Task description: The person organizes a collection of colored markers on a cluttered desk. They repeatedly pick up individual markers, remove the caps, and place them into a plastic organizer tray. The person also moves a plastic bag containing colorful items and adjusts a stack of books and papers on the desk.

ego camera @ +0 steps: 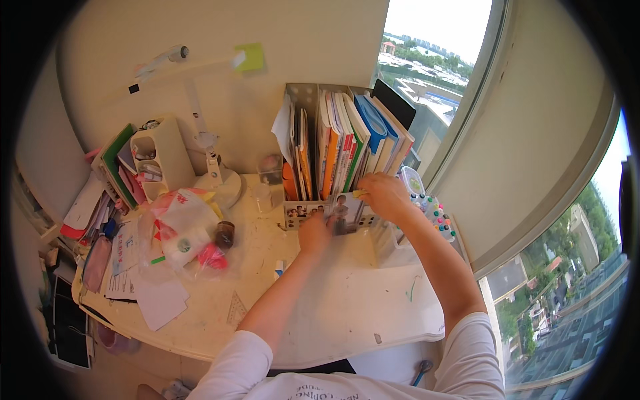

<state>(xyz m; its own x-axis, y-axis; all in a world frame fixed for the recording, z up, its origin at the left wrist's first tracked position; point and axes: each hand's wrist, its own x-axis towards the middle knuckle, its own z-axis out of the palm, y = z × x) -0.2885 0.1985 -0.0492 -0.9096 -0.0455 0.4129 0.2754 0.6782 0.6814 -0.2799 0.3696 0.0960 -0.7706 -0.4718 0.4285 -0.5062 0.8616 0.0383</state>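
Observation:
My right hand (385, 196) is at the front right of a desktop file rack (302, 93). Its fingers pinch a small yellow piece (359, 193), whose material I cannot make out. Motion blurs my left hand (315, 235), which is low at the rack's front, by the edge of a photo print (342, 209). Whether its fingers grip the print is unclear. Another photo (300, 210) is on the perforated front panel, partly behind my left hand. Upright books (332, 150) and blue folders (372, 122) fill the rack's compartments.
Colour markers (432, 212) stand in a clear holder on the right, near the window (430, 55). Left lie a plastic bag (185, 230), a brown jar (225, 234), papers (155, 300) and a pencil case (96, 265). A white lamp base (225, 187) stands behind; a set square (236, 307) lies in front.

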